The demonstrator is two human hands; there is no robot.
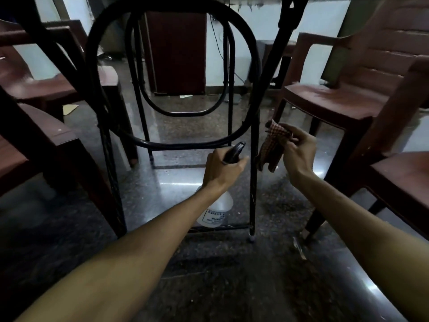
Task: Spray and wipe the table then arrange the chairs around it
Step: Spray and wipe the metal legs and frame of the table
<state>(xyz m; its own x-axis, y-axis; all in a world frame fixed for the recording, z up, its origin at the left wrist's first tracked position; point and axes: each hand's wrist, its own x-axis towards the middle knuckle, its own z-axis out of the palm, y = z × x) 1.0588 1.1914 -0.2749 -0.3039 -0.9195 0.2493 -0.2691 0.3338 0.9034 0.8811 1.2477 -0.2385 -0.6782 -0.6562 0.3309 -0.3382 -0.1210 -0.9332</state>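
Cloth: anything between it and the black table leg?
Nothing visible. The cloth, held in the right hand, hangs just right of the table leg; the spray bottle is on its left.

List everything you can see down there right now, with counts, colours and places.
Table frame: one, black metal tubing, centre.
Chairs: four as far as I can tell, brown plastic, two left, two right.
Cabinet: one, dark brown, by the far wall.
Paper scraps: two, pale, on the floor beyond the frame.
Floor: dark, glossy.
Spray bottle: one, translucent white with black head, beside the frame's right leg.
Cloth: one, red-brown checked, right of that leg.
Left hand: grips the bottle's head.
Right hand: holds the cloth.
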